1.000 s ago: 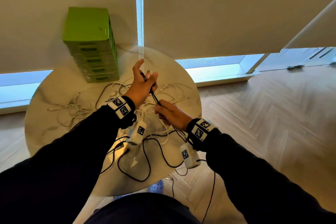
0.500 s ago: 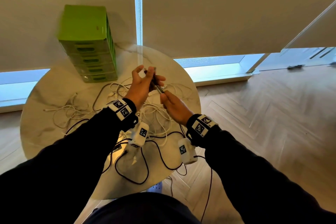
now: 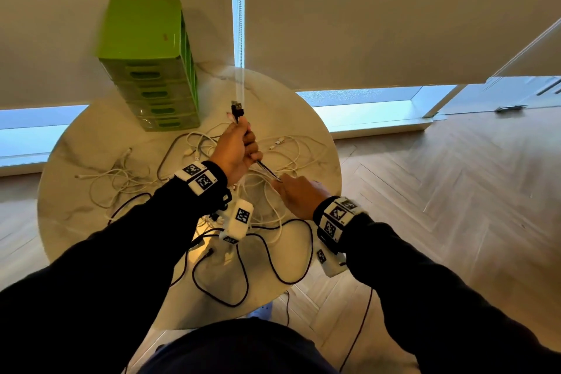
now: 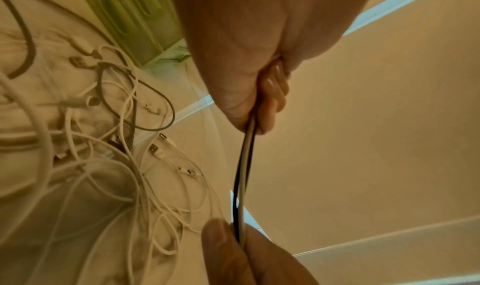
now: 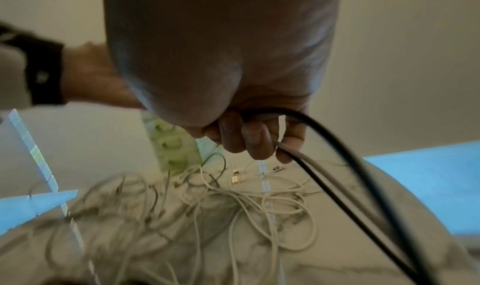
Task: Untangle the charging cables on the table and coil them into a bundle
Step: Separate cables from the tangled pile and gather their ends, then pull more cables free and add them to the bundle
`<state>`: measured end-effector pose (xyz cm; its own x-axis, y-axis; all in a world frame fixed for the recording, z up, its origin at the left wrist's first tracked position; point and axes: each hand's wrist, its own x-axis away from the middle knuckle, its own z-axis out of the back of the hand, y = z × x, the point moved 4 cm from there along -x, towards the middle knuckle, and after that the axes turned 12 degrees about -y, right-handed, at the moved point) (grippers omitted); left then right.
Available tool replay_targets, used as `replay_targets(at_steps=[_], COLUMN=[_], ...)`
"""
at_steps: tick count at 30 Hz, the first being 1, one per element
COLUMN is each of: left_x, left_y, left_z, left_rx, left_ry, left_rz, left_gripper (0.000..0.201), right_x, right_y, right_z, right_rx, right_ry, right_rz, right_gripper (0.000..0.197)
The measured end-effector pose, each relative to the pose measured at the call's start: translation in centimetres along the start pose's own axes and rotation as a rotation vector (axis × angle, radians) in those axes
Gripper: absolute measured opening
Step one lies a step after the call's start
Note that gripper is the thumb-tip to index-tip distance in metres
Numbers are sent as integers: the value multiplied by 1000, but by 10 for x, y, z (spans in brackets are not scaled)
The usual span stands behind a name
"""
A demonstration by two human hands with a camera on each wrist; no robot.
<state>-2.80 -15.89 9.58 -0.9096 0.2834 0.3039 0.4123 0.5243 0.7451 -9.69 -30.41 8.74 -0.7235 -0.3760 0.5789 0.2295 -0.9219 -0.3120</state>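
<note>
**Black cable held up in two hands**

A black cable (image 3: 263,166) is held above the round bench (image 3: 91,161). The left hand (image 3: 235,150) is curled tight around it, and the plugs (image 3: 237,109) at its ends stick up out of the top of the fist. Two strands of the cable are seen side by side in the left wrist view, running from the left fist down to the right hand (image 3: 299,194). There the strands are pinched between the thumb and the fingers (image 5: 255,143). In the right wrist view, the black cable is seen curving away below the right hand in a long loop.

More of the black cable (image 3: 243,276) is spread in big loops on the near part of the bench, under the wrists. A pile of white cables (image 3: 291,155) is left in a tangle in the middle of the bench. A smaller heap of white cables (image 3: 118,179) is seen well apart on the left side.

A green set of drawers (image 3: 151,70) is stood at the back of the bench, near the white tangle.
</note>
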Motion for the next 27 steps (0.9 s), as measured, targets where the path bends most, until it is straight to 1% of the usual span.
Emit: replay_targets(at_steps=[1,2,3,4,5,6,7,8,9,11,12,13,14,15,16,17,19,20,21,25,27], left_x=[-3,-6,-9,-12,-14,-17,-17,-18,-20,-22,-24,-26,-29,-32,-34,-36,-38,-39,-40,-43,-42], left_y=[1,0,-1,-3,-3,-3,-2,0,1,3,3,3,1,-1,-4,-6,-10,-12,-14,-20,-22], left_z=[5,7,9,12,14,18,21,25,29,35,37,40,44,47,50,51,54,54,56,60,59], left_rx=[-26,-51,-81,-106,-136,-161,-184,-203,-211,-202,-195,-200,-213,-234,-249,-260,-267,-274,-283,-315,-301], left_ry=[30,50,65,75,82,94,104,117,134,155,153,149,145,135,130,121,119,117,120,139,137], left_rz=[-17,-31,-45,-54,-61,-65,-66,-65,-64,-62,-59,-53,-46,-38,-29,-20,-7,-1,4,32,47], left_gripper=[31,30,29,28,27,25,24,24,24,27,28,29,30,31,31,32,31,29,27,19,22], right_x=[-2,-5,-11,-17,-26,-33,-38,-42,-50,-70,-81,-93,-107,-119,-132,-141,-154,-156,-159,-164,-167], right_y=[1,0,0,-1,0,-1,-1,-3,2,19,31,45,58,70,81,89,96,95,92,91,97], right_z=[-5,-12,-21,-30,-38,-40,-38,-29,-18,13,28,40,48,54,54,51,37,30,22,9,11], right_rx=[156,231,208,116,-6,-104,-152,-170,-169,-187,-220,-249,-264,-272,-275,-268,-187,-138,-110,-178,-133], right_ry=[-14,-58,-127,-216,-302,-362,-372,-334,-238,73,228,343,392,378,318,238,21,-65,-107,-19,20], right_rz=[-33,-31,-11,5,17,39,65,107,133,150,129,85,33,-20,-78,-143,-246,-269,-272,-274,-274], right_gripper=[29,28,28,34,45,56,60,60,57,51,46,39,33,29,26,25,30,32,32,46,43])
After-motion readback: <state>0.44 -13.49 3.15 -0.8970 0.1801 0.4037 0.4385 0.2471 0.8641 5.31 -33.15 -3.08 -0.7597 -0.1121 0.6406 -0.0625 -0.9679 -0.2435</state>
